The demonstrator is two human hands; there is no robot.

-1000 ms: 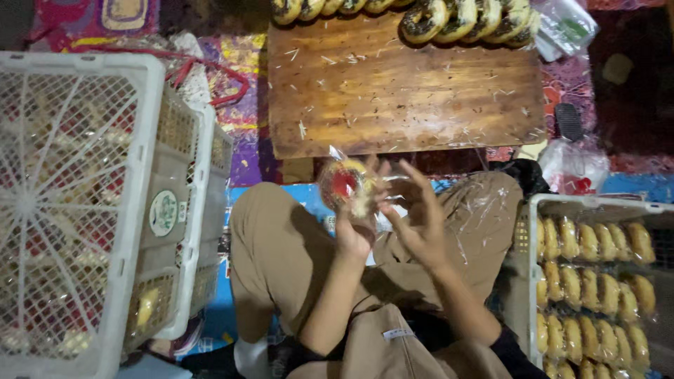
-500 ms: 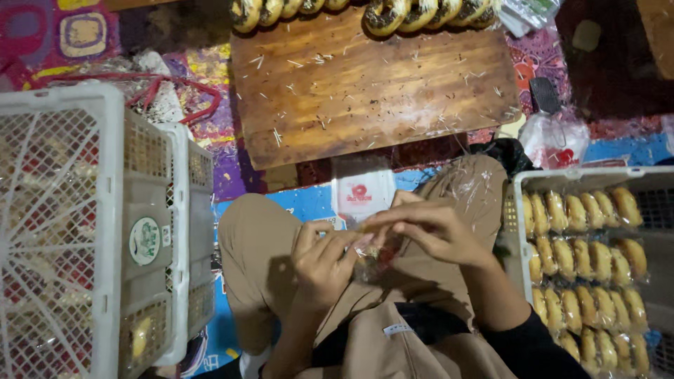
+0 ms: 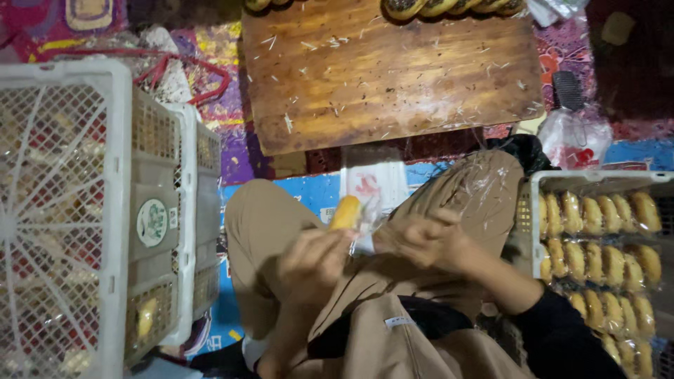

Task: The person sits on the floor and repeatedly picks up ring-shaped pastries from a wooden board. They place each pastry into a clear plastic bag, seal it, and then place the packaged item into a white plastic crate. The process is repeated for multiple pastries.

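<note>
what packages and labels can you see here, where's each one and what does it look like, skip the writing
round sticker: on the white crate's side wall at left; white with green print.
clear wrapper: between the left hand and right hand, around a golden bun; thin, crinkled.
clear bag stack: on the floor before the knees; flat, red print.
plastic bag: right of the wooden board; crumpled, clear with red.
wrapped buns: in rows in the right crate.

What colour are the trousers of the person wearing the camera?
Khaki tan trousers, plain with no pattern; the head view shows them.

White crates (image 3: 112, 210) wall left; bun tray (image 3: 533, 203) right; wooden board (image 3: 393, 77) ahead open.
</note>
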